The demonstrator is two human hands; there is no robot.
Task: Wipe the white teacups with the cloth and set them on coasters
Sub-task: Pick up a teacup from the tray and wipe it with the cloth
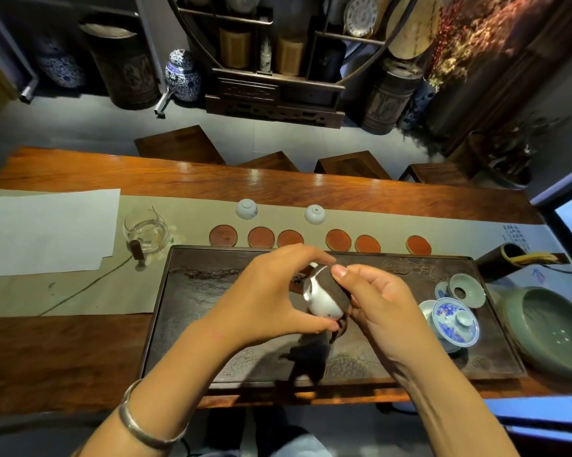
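Above the dark tea tray [212, 291] my left hand [265, 298] grips a white teacup [321, 301], tilted on its side. My right hand [377, 301] holds a dark brown cloth [334, 285] pressed over the cup; the cloth's loose end [311, 357] hangs down below. Two more white teacups [246, 208] [314, 214] stand upside down on the runner, behind a row of several round red-brown coasters [223, 235] [338, 240] [419, 245]. All the coasters are bare.
A glass pitcher [146, 230] and white paper [47, 229] lie at the left. On the tray's right stand a blue-and-white lidded gaiwan [454, 321] and a celadon strainer [467, 289]. A green bowl [548, 331] and a dark tool holder [509, 258] are further right. Stools [179, 145] line the far side.
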